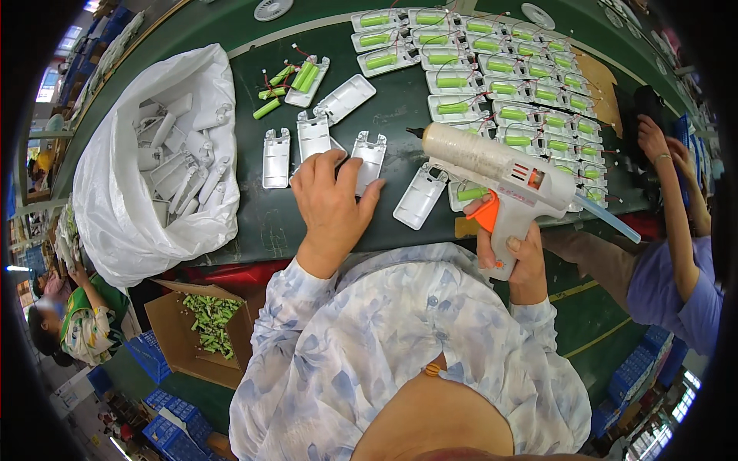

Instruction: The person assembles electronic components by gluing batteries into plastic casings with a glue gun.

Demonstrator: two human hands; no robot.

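My left hand (334,201) is palm down with its fingers apart over white plastic casings. Its fingertips reach the lower end of one casing (314,135), and another casing (370,150) lies beside the index finger and thumb. My right hand (516,250) is closed around the handle of a white hot glue gun (530,173). Its fingers are at the orange trigger (484,213). The gun's dark nozzle points left, and a translucent glue stick (607,217) sticks out of its back. Below the nozzle lies a tilted casing (420,197).
A white bag (108,192) full of casings stands at left. Green battery packs (305,78) with wires lie at the back. Rows of casings with batteries (452,82) fill the right. A cardboard box (181,342) sits below the table edge. Another person's arms (676,200) are at right.
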